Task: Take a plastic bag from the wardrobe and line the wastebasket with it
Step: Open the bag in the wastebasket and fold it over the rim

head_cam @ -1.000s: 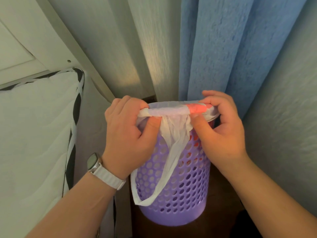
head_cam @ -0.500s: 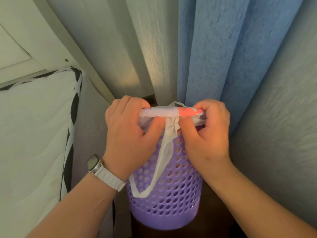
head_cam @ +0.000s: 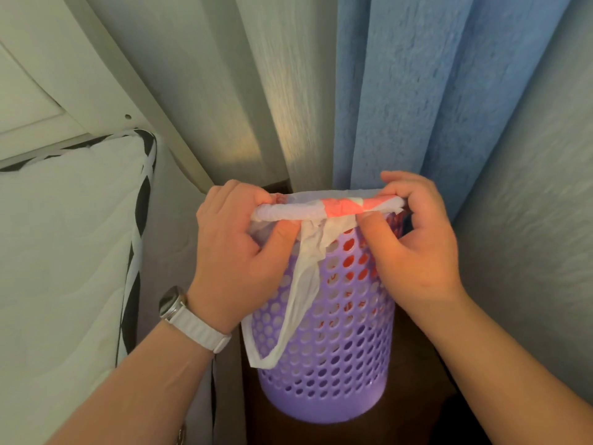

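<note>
Item: plastic bag [head_cam: 321, 211], white with a pink-red printed patch, thin film. We find it already seated in the wastebasket [head_cam: 330, 364], a purple perforated bin standing on a dark floor between a mattress [head_cam: 64, 252] and a blue curtain [head_cam: 401, 91]. The bag's mouth is rolled over the near rim, and one handle loop [head_cam: 288, 316] hangs loose down the outside front. Our left hand [head_cam: 237, 252] pinches the rolled edge at the left of the rim, thumb outside and fingers curled over the top; our right hand [head_cam: 414, 239] pinches it likewise at the right. A watch [head_cam: 173, 305] with a white strap sits on the left wrist. Handling, as we judge it: very light, limp, slippery, liable to tear if stretched hard over the rim; it holds no shape of its own. Best hold: the doubled rolled edge, where the film is thickest, worked round a little at a time. The far rim is partly hidden, so we cannot tell how well the bag sits there.
</note>
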The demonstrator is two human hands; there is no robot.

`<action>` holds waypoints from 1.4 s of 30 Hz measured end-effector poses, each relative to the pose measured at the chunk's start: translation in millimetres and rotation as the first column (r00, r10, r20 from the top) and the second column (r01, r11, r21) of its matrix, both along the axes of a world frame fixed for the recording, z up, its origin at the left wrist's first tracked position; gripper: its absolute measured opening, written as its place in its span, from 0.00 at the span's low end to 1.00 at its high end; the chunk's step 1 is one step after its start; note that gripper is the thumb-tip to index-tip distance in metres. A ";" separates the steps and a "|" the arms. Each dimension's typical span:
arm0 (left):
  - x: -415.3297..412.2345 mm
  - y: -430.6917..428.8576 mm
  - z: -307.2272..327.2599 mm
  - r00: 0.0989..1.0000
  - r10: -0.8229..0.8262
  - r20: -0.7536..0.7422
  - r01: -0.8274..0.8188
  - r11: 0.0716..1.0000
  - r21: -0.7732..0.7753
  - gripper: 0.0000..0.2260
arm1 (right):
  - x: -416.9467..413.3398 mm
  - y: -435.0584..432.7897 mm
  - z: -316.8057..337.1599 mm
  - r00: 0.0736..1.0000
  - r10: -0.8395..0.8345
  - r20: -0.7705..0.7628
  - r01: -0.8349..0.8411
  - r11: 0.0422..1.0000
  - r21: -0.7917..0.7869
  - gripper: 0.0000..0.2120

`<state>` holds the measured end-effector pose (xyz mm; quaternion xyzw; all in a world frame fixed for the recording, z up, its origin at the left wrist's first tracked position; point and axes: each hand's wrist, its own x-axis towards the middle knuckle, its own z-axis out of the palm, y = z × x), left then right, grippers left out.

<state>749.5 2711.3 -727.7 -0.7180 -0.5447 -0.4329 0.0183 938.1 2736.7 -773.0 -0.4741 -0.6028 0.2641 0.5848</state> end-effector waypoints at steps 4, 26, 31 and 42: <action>2.4 -2.9 6.5 0.999 -0.035 0.007 0.035 0.996 -0.080 0.07 | -3.3 -0.2 -0.7 0.997 -0.070 -0.009 0.071 0.996 0.048 0.08; -3.2 0.8 2.0 0.997 0.062 -0.052 -0.064 0.997 -0.031 0.10 | -3.3 -5.3 -4.2 0.997 0.041 -0.063 -0.043 0.998 -0.035 0.13; 0.1 -0.1 1.4 0.999 0.038 -0.021 -0.039 0.999 -0.013 0.07 | -3.7 -5.4 -5.0 0.997 0.051 -0.061 -0.053 0.998 -0.041 0.13; 8.1 -3.7 7.0 0.997 0.030 -0.065 -0.031 1.000 -0.007 0.10 | -16.1 -5.8 -1.3 0.997 -0.053 -0.062 0.054 0.998 0.014 0.09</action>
